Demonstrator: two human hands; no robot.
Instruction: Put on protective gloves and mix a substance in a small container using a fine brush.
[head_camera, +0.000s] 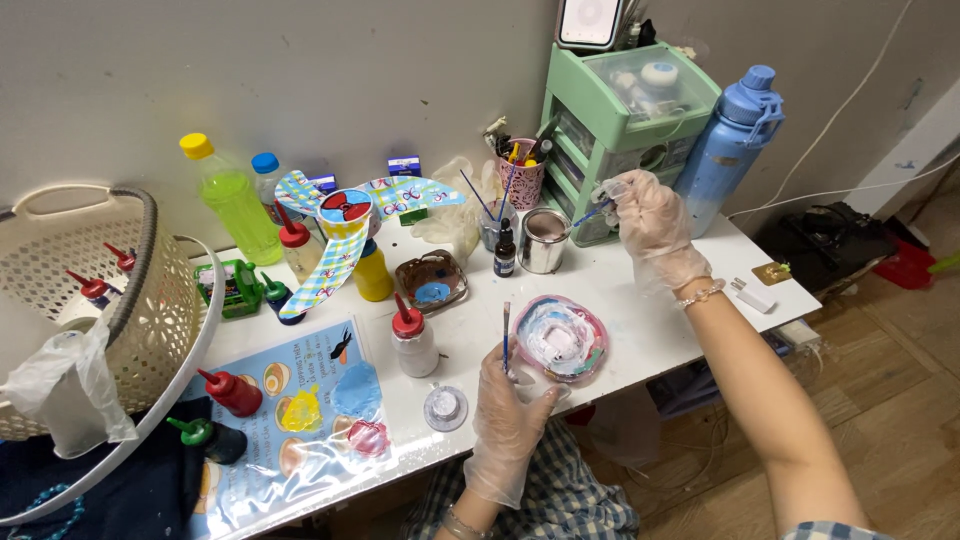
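Both my hands wear thin clear gloves. My left hand (508, 418) grips a thin paintbrush (506, 338) upright at the near edge of a paint-smeared palette dish (593, 359). My right hand (648, 222) is raised at the back of the white table (655, 318) and holds a blue-tipped brush (588, 214) whose end dips into a metal cup (544, 241). A small dark dropper bottle (505, 254) stands just left of the cup. A brown dish with blue paint (430, 281) lies further left.
A green drawer unit (618, 122) and a blue water bottle (734, 145) stand at the back right. Squeeze bottles (412, 338), a painted paper windmill (343, 236), a laminated picture sheet (300, 420) and a cream basket (120, 300) fill the left side. A pink brush holder (522, 178) stands by the wall.
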